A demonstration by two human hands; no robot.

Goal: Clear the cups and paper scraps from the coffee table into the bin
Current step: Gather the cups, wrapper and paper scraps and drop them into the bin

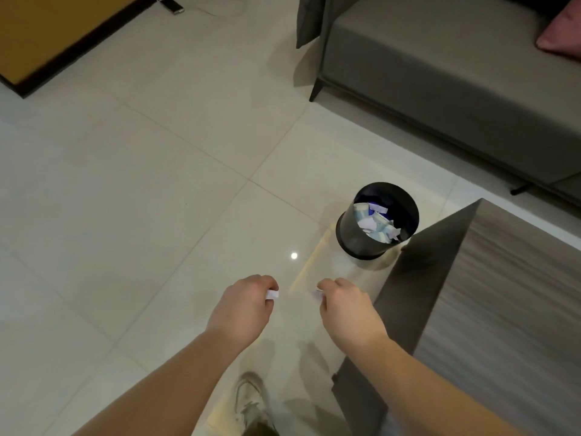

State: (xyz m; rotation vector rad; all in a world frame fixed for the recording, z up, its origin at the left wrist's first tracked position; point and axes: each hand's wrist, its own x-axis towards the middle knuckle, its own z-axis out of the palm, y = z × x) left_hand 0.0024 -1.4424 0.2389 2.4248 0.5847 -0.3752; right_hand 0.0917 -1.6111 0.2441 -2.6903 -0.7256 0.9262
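Observation:
A black round bin (349,234) stands on the tiled floor beside the corner of the coffee table (503,294). Inside it lie cups and several white paper scraps (377,220). My left hand (245,305) is closed around a small white paper scrap (272,294), held above the floor short of the bin. My right hand (344,305) pinches another small white scrap (317,294) at its fingertips. Both hands hover side by side, nearer to me than the bin and to its left.
A grey sofa (440,73) with a pink cushion (562,36) fills the upper right. A wooden cabinet (47,36) stands at the upper left, with a phone on a cable (173,6) on the floor. My shoe (251,401) shows at the bottom.

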